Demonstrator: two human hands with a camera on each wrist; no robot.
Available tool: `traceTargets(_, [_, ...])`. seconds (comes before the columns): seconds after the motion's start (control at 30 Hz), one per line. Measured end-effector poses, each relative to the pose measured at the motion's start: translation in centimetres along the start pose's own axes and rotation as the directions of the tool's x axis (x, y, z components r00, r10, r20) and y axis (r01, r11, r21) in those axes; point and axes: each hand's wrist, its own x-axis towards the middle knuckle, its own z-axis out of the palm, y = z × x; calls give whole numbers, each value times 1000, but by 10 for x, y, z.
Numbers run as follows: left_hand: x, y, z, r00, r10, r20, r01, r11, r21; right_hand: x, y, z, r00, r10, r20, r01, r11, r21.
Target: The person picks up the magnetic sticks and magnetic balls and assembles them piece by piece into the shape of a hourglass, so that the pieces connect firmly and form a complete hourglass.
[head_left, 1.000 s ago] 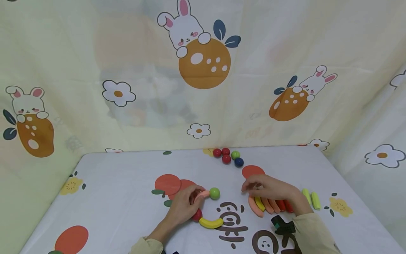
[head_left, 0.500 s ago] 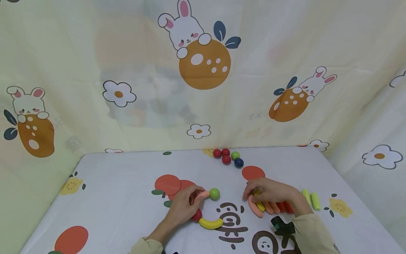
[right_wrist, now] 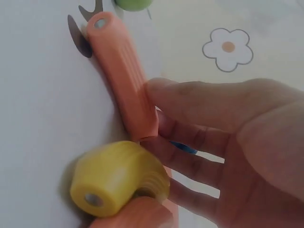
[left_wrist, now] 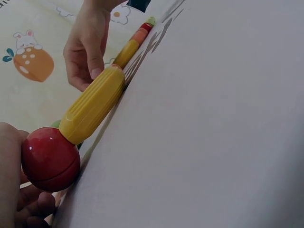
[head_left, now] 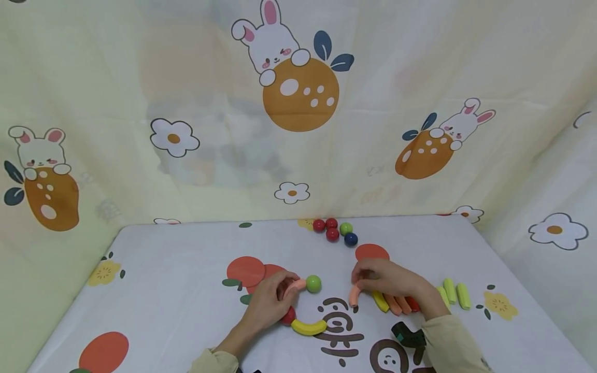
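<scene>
- Backdrop cloth (head_left: 214,77), pale, rabbit-and-fruit print, hung across the far side.
- Table (head_left: 177,290) below it, white printed cover.
- Left hand (head_left: 268,305), near side left of centre: fingers bent, pinching a pink stick (head_left: 297,285).
- Right hand (head_left: 392,277), right of centre: partly closed, thumb and fingers pinching a salmon stick (right_wrist: 121,76); whether it is clear of the table, cannot tell.
- Curved yellow stick (head_left: 309,327), nearer than the pink one, its left end meeting a red ball (head_left: 288,315) close against the left hand.
- Row partly under the right hand, left to right: yellow stick (head_left: 380,302), two orange sticks (head_left: 398,305), red stick (head_left: 412,304).
- Three light-green sticks (head_left: 463,296), farther right.
- Green ball (head_left: 314,283) at the pink stick's right end.
- Small balls (head_left: 332,234) clustered at the far edge: three red, one green, one dark blue.
</scene>
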Motion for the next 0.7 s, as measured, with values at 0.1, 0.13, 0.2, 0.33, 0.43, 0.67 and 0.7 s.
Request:
traceTargets(0.1, [-1, 0, 0, 1000, -6, -3, 6, 1000, -6, 0, -3, 1, 1000, 18, -14, -18, 1000, -9])
traceTargets(0.13, [-1, 0, 0, 1000, -9, -2, 9, 1000, -6, -1, -4, 1, 1000, 16, -11, -16, 1000, -7])
traceTargets(0.2, [-1, 1, 0, 1000, -14, 1, 14, 1000, -5, -1, -6, 2, 1000, 4, 1, -4, 1000, -2])
traceTargets(0.33, [-1, 2, 0, 1000, -27, 5, 27, 1000, 2, -1, -8, 3, 999, -44, 23, 45, 998, -36])
traceTargets(0.43, [-1, 3, 0, 999, -41, 6, 41, 999, 5, 1, -9, 6, 997, -69, 21, 71, 994, -84])
traceTargets(0.67, [-2, 5, 0, 998, -67, 21, 67, 998, 4, 4, -13, 11, 998, -46, 31, 50, 991, -126])
traceTargets(0.7, [-2, 5, 0, 997, -68, 21, 68, 998, 5, 4, -14, 11, 999, -38, 27, 41, 991, -130])
